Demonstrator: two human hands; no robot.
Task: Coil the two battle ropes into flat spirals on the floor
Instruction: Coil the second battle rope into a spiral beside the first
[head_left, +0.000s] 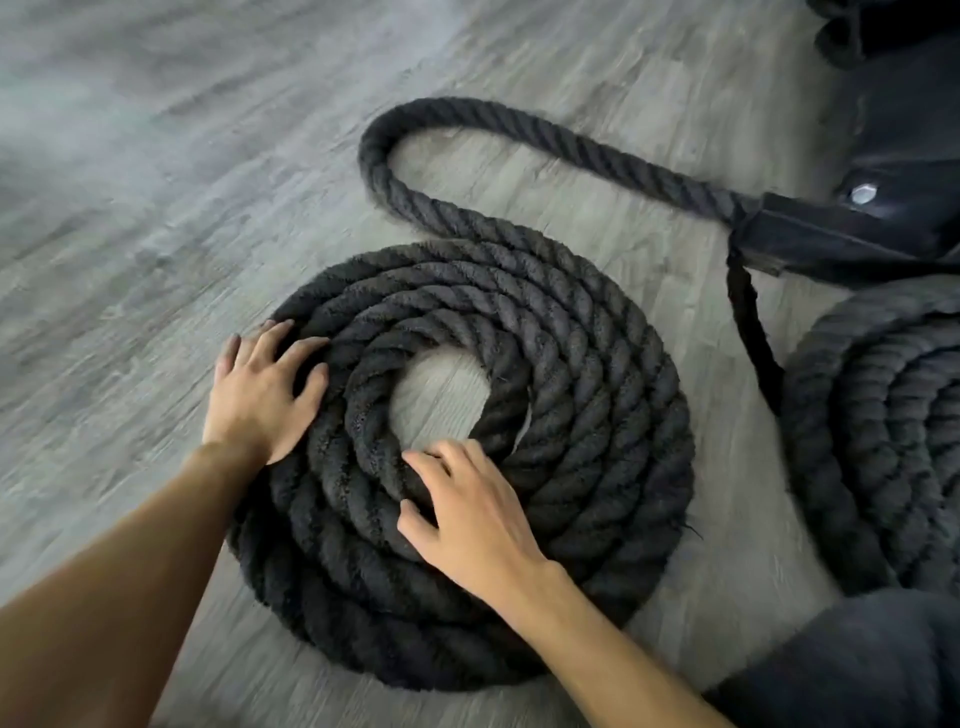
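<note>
A thick black battle rope (587, 395) lies in a flat spiral of several turns on the grey wood floor, with a bare hole at its centre. Its loose tail (498, 130) loops up and right to a black anchor (831, 228). My left hand (260, 395) rests flat on the spiral's left outer turns, fingers spread. On the inner turns at the lower middle, my right hand (467, 514) presses down with fingers apart. A second black rope coil (883, 441) lies at the right edge, partly cut off by the frame.
The black anchor base with a silver bolt (863, 195) sits at the upper right. Dark cloth, perhaps my knee (857, 665), fills the lower right corner. Grey plank floor (156, 208) stretches to the left and above.
</note>
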